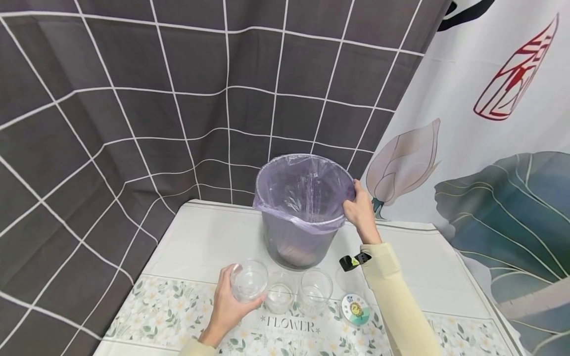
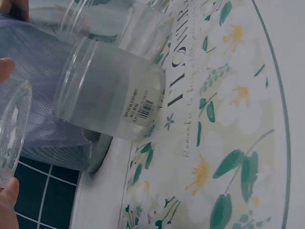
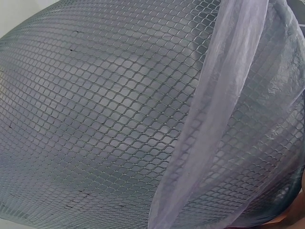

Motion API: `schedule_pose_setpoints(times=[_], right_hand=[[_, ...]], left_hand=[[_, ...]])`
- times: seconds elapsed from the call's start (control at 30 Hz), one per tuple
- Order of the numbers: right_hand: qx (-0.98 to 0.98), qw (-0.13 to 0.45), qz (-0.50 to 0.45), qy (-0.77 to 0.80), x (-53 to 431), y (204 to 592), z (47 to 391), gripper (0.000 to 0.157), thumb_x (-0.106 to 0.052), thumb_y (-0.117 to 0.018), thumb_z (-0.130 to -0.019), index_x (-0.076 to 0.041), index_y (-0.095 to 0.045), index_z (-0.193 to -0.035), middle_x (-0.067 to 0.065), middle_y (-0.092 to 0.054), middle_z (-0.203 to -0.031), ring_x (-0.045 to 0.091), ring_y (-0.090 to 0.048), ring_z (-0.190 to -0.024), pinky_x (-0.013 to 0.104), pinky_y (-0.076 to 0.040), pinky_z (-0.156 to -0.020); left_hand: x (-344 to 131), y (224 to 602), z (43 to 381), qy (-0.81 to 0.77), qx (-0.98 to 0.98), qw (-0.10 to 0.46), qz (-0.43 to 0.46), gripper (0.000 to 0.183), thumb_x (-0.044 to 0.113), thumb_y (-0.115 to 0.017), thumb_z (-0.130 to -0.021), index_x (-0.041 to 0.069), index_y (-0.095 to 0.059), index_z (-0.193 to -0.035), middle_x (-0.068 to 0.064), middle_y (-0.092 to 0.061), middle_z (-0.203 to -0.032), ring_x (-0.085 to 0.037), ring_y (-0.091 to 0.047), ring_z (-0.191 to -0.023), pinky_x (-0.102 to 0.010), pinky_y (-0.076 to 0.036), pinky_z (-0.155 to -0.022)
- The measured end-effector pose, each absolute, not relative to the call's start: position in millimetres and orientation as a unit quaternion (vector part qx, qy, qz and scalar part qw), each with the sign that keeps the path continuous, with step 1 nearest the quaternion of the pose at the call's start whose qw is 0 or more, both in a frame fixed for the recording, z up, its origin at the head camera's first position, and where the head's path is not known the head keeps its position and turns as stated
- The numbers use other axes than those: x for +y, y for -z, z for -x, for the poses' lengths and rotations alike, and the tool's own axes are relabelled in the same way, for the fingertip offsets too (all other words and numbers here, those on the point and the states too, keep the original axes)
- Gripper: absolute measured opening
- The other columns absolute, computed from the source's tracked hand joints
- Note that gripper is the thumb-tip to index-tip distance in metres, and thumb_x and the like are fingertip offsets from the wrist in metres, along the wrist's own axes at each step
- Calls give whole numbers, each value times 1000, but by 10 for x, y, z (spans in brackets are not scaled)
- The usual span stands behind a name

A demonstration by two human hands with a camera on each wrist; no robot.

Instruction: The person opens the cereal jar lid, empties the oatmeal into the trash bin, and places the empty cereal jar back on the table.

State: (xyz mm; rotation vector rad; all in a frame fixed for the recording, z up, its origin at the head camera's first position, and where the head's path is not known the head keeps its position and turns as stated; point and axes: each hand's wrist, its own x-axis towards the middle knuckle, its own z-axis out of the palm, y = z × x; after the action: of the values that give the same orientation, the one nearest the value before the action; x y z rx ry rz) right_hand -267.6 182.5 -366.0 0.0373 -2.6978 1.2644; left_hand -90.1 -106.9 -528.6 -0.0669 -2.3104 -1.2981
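My left hand holds a clear plastic jar between thumb and fingers, above the table's front part. In the left wrist view, part of that jar shows at the left edge. Two more clear jars stand beside it, a nearer one with a barcode label and another to its right. Behind them stands a mesh waste bin lined with a thin purple bag. My right hand grips the bin's rim and bag edge on the right side.
Right of the jars, near my right forearm, is a transparent container with a round lid-like piece printed with a sun. A floral cloth covers the table. A dark checked curtain hangs close behind the bin.
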Motion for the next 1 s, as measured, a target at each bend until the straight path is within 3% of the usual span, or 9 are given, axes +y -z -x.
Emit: schedule_pose_setpoints(times=[0.4,1.0], right_hand=[[-906,74,-1,-418,1823,3665,2677,77,-3,-42,-74,-5,-17,-146,21,-27,-145,35,-29,-132,46,-25,-109],[-902,91,-4,-421,1822,3692,2673,75,-3,-44,-74,-4,-20,-145,20,-29,-145,34,-30,-131,46,-27,-108]], left_hand=[[-1077,5421,862,481,-837,259,18,99,38,-89,-46,7,-42,-127,-11,-50,-117,-30,-55,-104,-52,-49,-83],[-1083,5601,817,493,-835,242,-17,99,38,-89,-46,5,-43,-126,-13,-52,-116,-32,-54,-104,-56,-44,-87]])
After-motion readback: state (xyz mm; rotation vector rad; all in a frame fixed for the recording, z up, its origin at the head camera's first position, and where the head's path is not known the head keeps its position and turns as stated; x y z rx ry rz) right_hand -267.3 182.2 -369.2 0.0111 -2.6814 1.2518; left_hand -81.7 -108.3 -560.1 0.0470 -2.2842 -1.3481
